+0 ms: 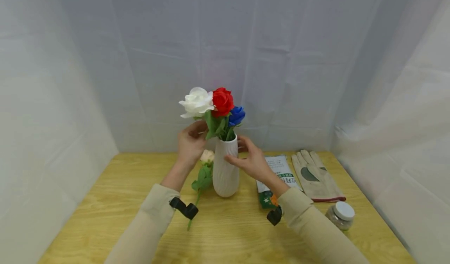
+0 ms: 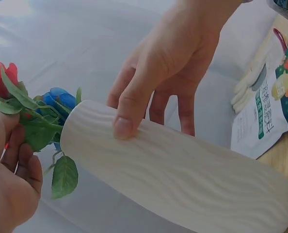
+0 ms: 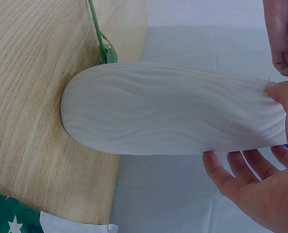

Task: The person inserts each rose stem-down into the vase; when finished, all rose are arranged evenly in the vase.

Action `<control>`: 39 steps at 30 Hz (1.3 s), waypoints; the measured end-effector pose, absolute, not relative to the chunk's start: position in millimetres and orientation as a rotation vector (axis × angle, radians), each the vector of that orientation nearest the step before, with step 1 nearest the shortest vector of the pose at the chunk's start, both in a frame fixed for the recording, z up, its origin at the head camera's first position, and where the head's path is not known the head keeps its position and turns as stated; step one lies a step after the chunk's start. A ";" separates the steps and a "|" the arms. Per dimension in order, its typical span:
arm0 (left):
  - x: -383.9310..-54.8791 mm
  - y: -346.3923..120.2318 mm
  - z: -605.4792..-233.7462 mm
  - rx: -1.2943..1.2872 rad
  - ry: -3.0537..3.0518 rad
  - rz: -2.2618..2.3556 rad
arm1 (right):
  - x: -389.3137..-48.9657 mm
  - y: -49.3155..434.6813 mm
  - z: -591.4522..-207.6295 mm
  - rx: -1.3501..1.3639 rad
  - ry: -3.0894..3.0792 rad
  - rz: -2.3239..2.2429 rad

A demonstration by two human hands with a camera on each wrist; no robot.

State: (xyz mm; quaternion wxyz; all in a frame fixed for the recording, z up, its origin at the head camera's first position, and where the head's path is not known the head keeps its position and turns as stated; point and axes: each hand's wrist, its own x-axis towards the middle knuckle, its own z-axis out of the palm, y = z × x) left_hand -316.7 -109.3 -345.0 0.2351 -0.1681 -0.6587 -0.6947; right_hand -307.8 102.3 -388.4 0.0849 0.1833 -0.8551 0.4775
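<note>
A white, wavy-ribbed vase [image 1: 225,170] stands upright on the table, with a red rose [image 1: 223,101] and a blue rose [image 1: 237,116] rising from its mouth. My right hand [image 1: 254,160] holds the vase near its top, thumb on the near face and fingers along the far side. At the left of the mouth, my left hand [image 1: 191,143] has its fingers curled among the stems, right under a white rose [image 1: 197,102]. The stem between these fingers is mostly hidden by leaves [image 2: 40,131]. A pale peach rose [image 1: 207,157] lies left of the vase, its green stem pointing toward me.
Right of the vase lies a white and green printed packet [image 1: 277,168], partly behind my right forearm. Beyond it are work gloves [image 1: 314,176], and nearer me a small clear jar [image 1: 341,215] with a white lid. White sheeting [image 1: 225,41] encloses the back and sides.
</note>
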 end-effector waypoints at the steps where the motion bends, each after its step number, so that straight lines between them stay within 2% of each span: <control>1: -316.6 -109.4 -344.9 -0.465 -1.819 -1.881 | -307.8 102.2 -388.6 0.547 -2.551 1.427; 18: -327.4 -115.7 -365.3 -0.584 -1.976 -1.535 | -305.4 100.0 -387.8 0.553 -2.553 1.425; 39: -324.7 -124.0 -360.1 -0.487 -2.203 -1.701 | -305.4 100.7 -388.0 0.576 -2.534 1.432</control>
